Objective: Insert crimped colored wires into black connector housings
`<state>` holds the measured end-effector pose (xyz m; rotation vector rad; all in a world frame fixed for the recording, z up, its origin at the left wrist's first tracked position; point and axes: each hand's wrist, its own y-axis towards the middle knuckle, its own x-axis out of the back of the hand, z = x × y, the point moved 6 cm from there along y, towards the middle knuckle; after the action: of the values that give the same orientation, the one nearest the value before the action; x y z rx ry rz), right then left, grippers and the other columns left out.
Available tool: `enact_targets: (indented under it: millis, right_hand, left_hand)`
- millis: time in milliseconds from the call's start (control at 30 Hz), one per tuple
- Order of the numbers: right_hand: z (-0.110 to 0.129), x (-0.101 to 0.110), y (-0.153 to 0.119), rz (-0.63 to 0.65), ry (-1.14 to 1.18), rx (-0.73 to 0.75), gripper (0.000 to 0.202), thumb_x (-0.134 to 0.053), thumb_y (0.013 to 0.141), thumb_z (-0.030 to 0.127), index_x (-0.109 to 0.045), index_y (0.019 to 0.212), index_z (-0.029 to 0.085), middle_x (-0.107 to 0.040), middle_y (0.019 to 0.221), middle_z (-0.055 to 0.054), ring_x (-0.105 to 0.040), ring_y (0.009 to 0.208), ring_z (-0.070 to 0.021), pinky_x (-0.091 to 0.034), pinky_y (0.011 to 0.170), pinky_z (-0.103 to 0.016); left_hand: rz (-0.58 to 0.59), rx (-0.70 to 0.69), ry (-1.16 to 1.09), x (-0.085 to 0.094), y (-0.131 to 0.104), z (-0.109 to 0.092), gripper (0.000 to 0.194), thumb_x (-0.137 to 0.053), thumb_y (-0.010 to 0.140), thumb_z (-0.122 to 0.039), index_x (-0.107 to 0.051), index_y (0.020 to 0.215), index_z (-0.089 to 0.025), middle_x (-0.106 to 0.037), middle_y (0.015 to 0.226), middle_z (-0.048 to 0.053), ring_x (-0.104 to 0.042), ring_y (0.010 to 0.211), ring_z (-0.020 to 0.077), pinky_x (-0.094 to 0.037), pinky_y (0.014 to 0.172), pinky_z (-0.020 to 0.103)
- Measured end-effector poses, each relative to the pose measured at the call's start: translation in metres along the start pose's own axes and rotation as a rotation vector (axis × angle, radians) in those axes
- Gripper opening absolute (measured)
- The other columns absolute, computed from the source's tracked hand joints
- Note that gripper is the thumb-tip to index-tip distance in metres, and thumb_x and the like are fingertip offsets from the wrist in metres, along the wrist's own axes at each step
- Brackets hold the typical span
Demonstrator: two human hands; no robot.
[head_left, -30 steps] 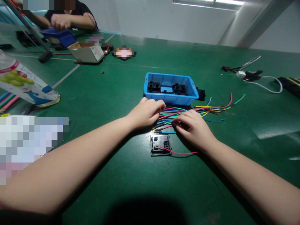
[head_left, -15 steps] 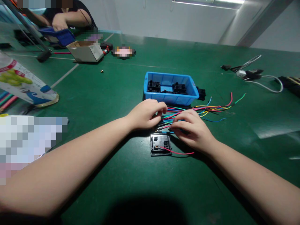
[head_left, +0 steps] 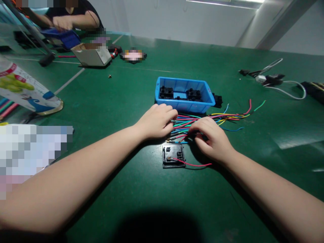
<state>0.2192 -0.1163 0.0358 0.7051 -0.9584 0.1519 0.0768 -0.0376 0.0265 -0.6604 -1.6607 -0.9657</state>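
Note:
A bundle of thin coloured wires (head_left: 181, 125), red, blue, green, yellow and black, lies across the green table. At its left end my left hand (head_left: 159, 121) is closed, with bent fingers and thumb around the wire ends. Over the middle of the bundle, my right hand (head_left: 211, 138) curls its fingers down on the wires; its fingertips are partly hidden. Just below the bundle a square black plastic panel (head_left: 173, 152) lies flat. One red wire (head_left: 194, 165) runs from a brass-coloured terminal on it out to the right.
Behind the wires stands a blue bin (head_left: 187, 107) with several black plastic parts, another black part (head_left: 218, 100) beside it. A white carton (head_left: 92, 55), a printed pouch (head_left: 32, 89) and papers are left; a white cable (head_left: 295, 89) is right. A co-worker's hand (head_left: 63, 23) is at a dark blue bin.
My right hand has shifted slightly right, its fingers curling more over the wires. My left hand has moved a little left and up. The panel stays put.

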Motion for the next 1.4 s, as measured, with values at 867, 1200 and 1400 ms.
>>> enact_targets:
  millis: [867, 1200, 1400]
  right_hand:
    - [0.008, -0.014, -0.002, 0.215, 0.109, 0.125, 0.025, -0.053, 0.08, 0.01, -0.065, 0.099, 0.021, -0.068, 0.102, -0.008, -0.057, 0.102, -0.0251, -0.047, 0.091, -0.046]
    - [0.004, -0.017, -0.005, 0.214, 0.01, 0.117, 0.043, -0.052, 0.068, 0.005, -0.062, 0.106, 0.023, -0.063, 0.119, -0.009, -0.051, 0.118, -0.0292, -0.039, 0.103, -0.053]
    - [0.003, -0.017, -0.004, 0.193, -0.05, 0.097, 0.044, -0.055, 0.069, 0.006, -0.057, 0.11, 0.024, -0.06, 0.123, -0.01, -0.05, 0.12, -0.0299, -0.039, 0.104, -0.053]
  left_hand:
    - [0.006, -0.044, 0.012, 0.002, 0.0, -0.006, 0.044, -0.038, 0.097, -0.043, -0.06, 0.121, -0.014, -0.064, 0.126, 0.013, -0.056, 0.112, 0.0281, -0.041, 0.092, 0.041]
    - [0.091, -0.045, -0.055, -0.005, -0.003, -0.007, 0.051, -0.04, 0.097, -0.054, -0.056, 0.131, -0.018, -0.062, 0.131, 0.012, -0.051, 0.117, 0.0292, -0.035, 0.095, 0.044]
    - [0.11, -0.072, -0.089, -0.008, -0.003, -0.007, 0.062, -0.045, 0.094, -0.057, -0.051, 0.138, -0.015, -0.054, 0.141, 0.015, -0.047, 0.126, 0.0304, -0.034, 0.107, 0.044]
